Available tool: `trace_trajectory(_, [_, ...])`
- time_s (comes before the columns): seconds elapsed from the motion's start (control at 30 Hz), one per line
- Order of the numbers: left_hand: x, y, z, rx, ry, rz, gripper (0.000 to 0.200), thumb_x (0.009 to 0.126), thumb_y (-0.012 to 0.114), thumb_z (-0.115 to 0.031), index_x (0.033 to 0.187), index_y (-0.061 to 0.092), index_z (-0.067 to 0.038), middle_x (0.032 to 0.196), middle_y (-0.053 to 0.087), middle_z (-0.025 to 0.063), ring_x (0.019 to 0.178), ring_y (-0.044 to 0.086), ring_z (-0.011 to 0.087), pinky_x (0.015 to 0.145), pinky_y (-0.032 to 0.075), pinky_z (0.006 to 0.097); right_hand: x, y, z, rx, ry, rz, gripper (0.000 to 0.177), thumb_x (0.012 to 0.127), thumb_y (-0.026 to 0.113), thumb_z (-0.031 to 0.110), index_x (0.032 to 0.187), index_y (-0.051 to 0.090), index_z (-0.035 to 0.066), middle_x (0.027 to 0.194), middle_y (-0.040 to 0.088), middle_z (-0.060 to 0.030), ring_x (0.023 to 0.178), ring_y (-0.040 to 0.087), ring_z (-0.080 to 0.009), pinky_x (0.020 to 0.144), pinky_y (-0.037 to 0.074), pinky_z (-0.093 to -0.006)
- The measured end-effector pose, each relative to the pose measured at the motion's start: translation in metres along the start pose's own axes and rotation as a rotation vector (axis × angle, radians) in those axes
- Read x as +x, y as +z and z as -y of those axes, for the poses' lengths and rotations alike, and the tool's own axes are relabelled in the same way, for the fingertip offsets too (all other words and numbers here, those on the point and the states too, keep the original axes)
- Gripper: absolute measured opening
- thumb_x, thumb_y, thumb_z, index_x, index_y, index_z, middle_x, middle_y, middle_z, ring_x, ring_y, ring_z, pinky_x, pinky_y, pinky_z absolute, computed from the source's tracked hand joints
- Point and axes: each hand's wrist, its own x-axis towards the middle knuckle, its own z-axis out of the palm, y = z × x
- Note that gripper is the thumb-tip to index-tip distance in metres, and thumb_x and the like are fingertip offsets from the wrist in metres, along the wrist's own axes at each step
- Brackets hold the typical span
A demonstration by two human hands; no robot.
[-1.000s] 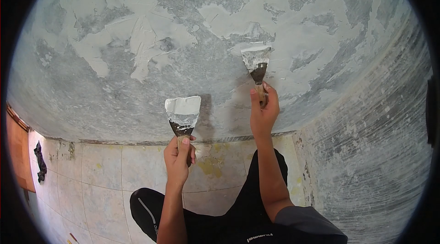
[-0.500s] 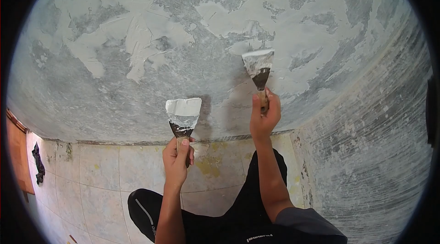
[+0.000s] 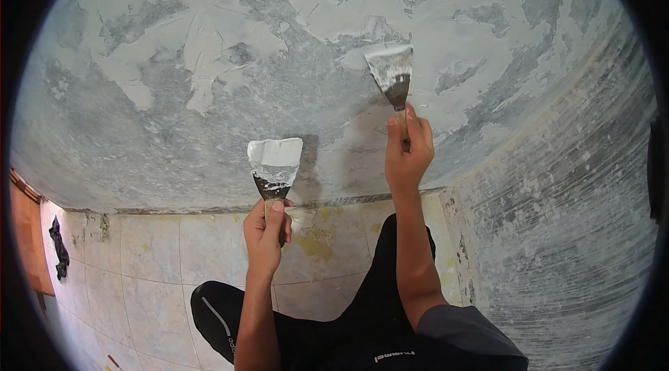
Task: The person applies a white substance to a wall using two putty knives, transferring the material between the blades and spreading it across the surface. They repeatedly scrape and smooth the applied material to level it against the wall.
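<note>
My left hand point(image 3: 266, 235) grips the wooden handle of a putty knife point(image 3: 277, 176), blade up, with a thick band of white putty along its edge. In my right hand point(image 3: 410, 144) is a second putty knife point(image 3: 392, 74), its blade smeared with thin white putty and its edge right at the wall. Both hands are closed round their handles, thumbs toward me. The grey wall point(image 3: 209, 127) in front carries uneven patches of pale putty, mostly across its upper part. Shadows of the knives and hands fall on it.
To the right stands another wall point(image 3: 557, 231) with dark streaks, meeting the first in a corner. Below lies a tiled floor point(image 3: 153, 249) with yellowish stains. A dark crumpled cloth point(image 3: 58, 245) lies at the far left, near an orange-brown wooden panel point(image 3: 29, 231). My bent knees are close to the wall.
My right hand has moved its putty knife up along the wall. The left hand and its loaded knife have shifted slightly up; the view has tilted a little.
</note>
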Motion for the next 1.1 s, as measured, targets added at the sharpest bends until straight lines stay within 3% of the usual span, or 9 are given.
trace_trajectory(0.1, [0.003,-0.004,0.01,0.046,0.039,0.012,0.041,0.107,0.057,-0.041,0.105,0.065,-0.001,0.061,0.054,0.0008,0.046,0.048,0.0075,0.043,0.035,0.0226,-0.027,-0.014,-0.037,-0.108,-0.038,0.037,0.033,0.097,0.073,0.011,0.126,0.069,-0.006,0.093,0.063,-0.0098,0.072,0.059,-0.014,0.059,0.047,-0.0278])
trace_trajectory(0.2, [0.003,-0.008,0.007,0.064,0.034,-0.009,0.04,0.107,0.058,-0.04,0.103,0.065,-0.001,0.06,0.054,0.0008,0.045,0.047,0.0076,0.043,0.036,0.0226,-0.015,-0.011,-0.021,-0.001,-0.121,-0.09,0.033,0.097,0.074,0.012,0.124,0.069,-0.006,0.093,0.063,-0.0102,0.073,0.06,-0.0153,0.059,0.047,-0.0288])
trace_trajectory(0.3, [0.0,-0.006,0.003,0.05,-0.011,-0.012,0.038,0.107,0.058,-0.037,0.101,0.066,0.0,0.06,0.053,0.0,0.046,0.047,0.0072,0.044,0.035,0.0229,0.012,-0.001,0.005,-0.039,-0.141,-0.036,0.033,0.095,0.076,0.01,0.123,0.069,-0.006,0.094,0.064,-0.0103,0.073,0.061,-0.0156,0.06,0.048,-0.0292])
trace_trajectory(0.47, [0.001,-0.012,0.002,0.017,-0.025,-0.032,0.036,0.107,0.058,-0.034,0.099,0.067,0.0,0.059,0.053,-0.0006,0.047,0.046,0.0067,0.044,0.035,0.0234,-0.025,-0.008,-0.037,-0.046,-0.104,-0.035,0.034,0.092,0.078,0.008,0.123,0.07,-0.004,0.094,0.065,-0.011,0.07,0.059,-0.0151,0.058,0.046,-0.0282])
trace_trajectory(0.53, [0.002,-0.014,-0.001,0.049,-0.013,-0.028,0.039,0.107,0.057,-0.041,0.102,0.066,-0.002,0.059,0.054,0.0007,0.043,0.048,0.0076,0.042,0.036,0.0224,-0.028,-0.01,-0.036,-0.02,-0.131,-0.044,0.035,0.092,0.079,0.007,0.124,0.07,-0.003,0.093,0.066,-0.0115,0.068,0.058,-0.0152,0.057,0.046,-0.0278])
trace_trajectory(0.63, [0.003,-0.012,-0.003,-0.001,0.003,-0.062,0.035,0.107,0.059,-0.033,0.099,0.068,-0.001,0.059,0.052,-0.0009,0.047,0.046,0.0063,0.045,0.035,0.023,-0.005,-0.025,0.015,0.102,-0.119,0.139,0.034,0.089,0.081,0.008,0.12,0.073,-0.002,0.09,0.066,-0.0096,0.063,0.055,-0.0136,0.055,0.044,-0.0264])
trace_trajectory(0.7, [0.005,-0.012,-0.004,0.005,-0.01,-0.086,0.032,0.107,0.06,-0.032,0.099,0.068,-0.001,0.06,0.053,-0.0014,0.048,0.046,0.0059,0.046,0.035,0.023,0.0,-0.031,0.039,0.18,-0.142,0.435,0.033,0.085,0.083,0.009,0.117,0.076,0.003,0.088,0.067,-0.0071,0.061,0.055,-0.013,0.053,0.043,-0.0266])
trace_trajectory(0.8, [0.008,-0.013,-0.005,0.013,-0.007,-0.077,0.029,0.106,0.062,-0.029,0.099,0.069,-0.001,0.062,0.054,-0.0018,0.052,0.046,0.0052,0.049,0.035,0.0228,-0.003,-0.029,0.077,0.176,-0.108,0.594,0.032,0.083,0.084,0.011,0.114,0.078,0.008,0.086,0.067,-0.005,0.063,0.059,-0.0146,0.054,0.046,-0.0277])
trace_trajectory(1.1, [0.017,-0.029,-0.005,0.076,0.054,-0.153,0.03,0.106,0.062,-0.029,0.096,0.068,-0.002,0.061,0.054,-0.0024,0.05,0.046,0.0048,0.047,0.034,0.0227,-0.001,-0.036,0.061,-0.031,-0.092,0.58,0.028,0.084,0.083,0.012,0.112,0.079,0.009,0.089,0.07,-0.0051,0.066,0.067,-0.0156,0.056,0.049,-0.0282])
